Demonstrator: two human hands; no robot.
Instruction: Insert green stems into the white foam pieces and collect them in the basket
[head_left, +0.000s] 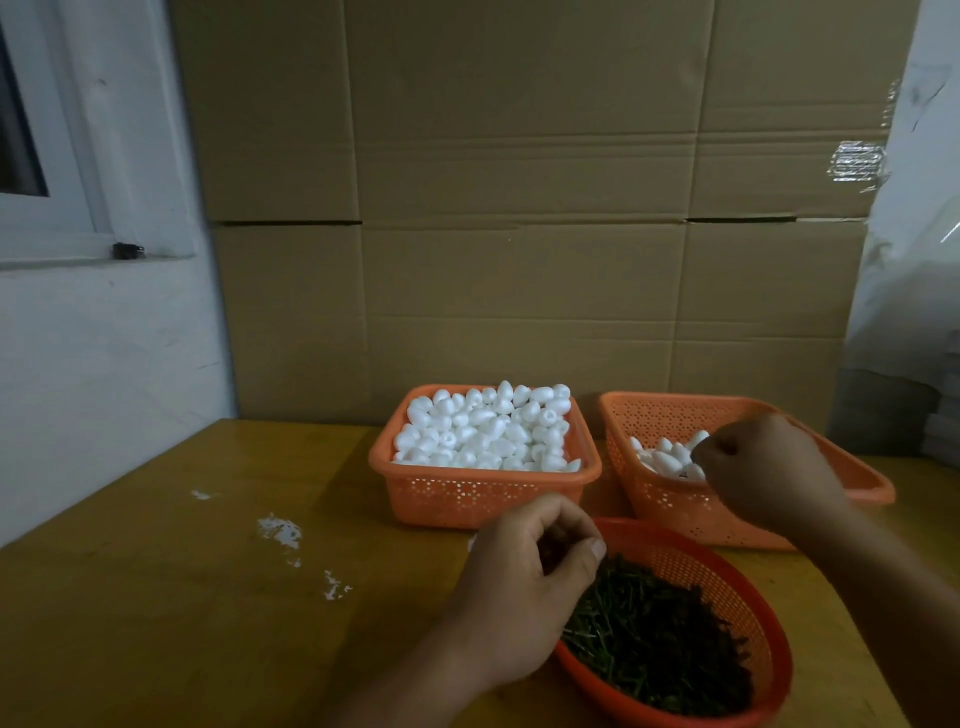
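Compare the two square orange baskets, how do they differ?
The left basket is heaped to the rim with white foam pieces; the right basket holds only a few. The left sits level; the right looks tilted. The right hand hovers over the right basket only. Both are perforated orange plastic.

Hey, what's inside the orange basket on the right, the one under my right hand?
The right basket holds a few white foam pieces along its left side. The right hand covers the rest of the inside, so anything there, and any stems, can't be seen.
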